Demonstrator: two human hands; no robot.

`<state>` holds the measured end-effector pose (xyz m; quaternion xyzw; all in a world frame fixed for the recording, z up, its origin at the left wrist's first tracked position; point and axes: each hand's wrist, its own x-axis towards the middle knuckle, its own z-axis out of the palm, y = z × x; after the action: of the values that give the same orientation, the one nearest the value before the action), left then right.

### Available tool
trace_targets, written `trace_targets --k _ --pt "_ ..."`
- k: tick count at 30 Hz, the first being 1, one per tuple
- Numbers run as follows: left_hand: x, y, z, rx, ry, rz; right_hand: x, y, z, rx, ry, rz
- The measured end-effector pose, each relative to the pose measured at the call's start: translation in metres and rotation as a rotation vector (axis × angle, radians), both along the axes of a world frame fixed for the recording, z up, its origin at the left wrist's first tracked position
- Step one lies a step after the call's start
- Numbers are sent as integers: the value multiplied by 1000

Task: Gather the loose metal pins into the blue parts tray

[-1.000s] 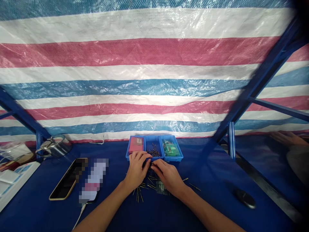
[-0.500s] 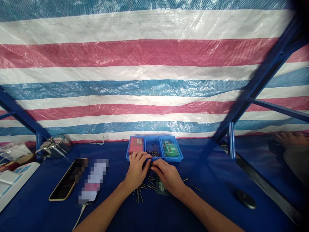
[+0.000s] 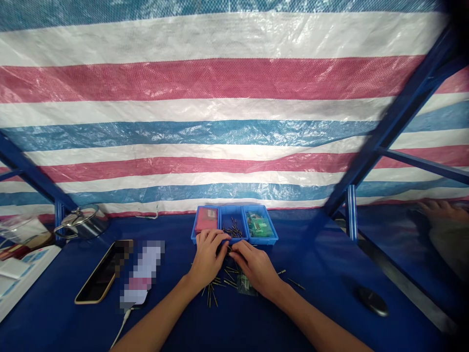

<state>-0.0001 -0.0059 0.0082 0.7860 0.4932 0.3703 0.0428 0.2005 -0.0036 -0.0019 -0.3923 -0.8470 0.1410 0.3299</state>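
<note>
My left hand (image 3: 207, 259) and my right hand (image 3: 254, 266) meet fingertip to fingertip over a scatter of thin metal pins (image 3: 216, 286) on the blue table cloth. Both hands have curled fingers pinched on something small that I cannot make out. Just beyond them stand three small blue bins: the left bin (image 3: 206, 220) holds red parts, the middle bin (image 3: 234, 226) holds dark pins, the right bin (image 3: 259, 224) holds green parts. A small clear bag of green parts (image 3: 245, 286) lies under my right wrist.
A phone (image 3: 100, 274) and a blurred white item (image 3: 141, 274) lie at the left. A steel lidded pot (image 3: 82, 221) and white boxes (image 3: 20, 274) sit far left. A black round object (image 3: 372, 300) lies right. Another person's hand (image 3: 437, 210) shows past the blue frame post (image 3: 351, 210).
My hands stay in place with only slight finger motion. The other person's hand at the far right has shifted a little.
</note>
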Motion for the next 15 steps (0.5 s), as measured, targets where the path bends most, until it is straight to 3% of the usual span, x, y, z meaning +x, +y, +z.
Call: trace_targets --k 15 --pt "0 0 1 10 5 5 0 0 -3 -11 -19 -11"
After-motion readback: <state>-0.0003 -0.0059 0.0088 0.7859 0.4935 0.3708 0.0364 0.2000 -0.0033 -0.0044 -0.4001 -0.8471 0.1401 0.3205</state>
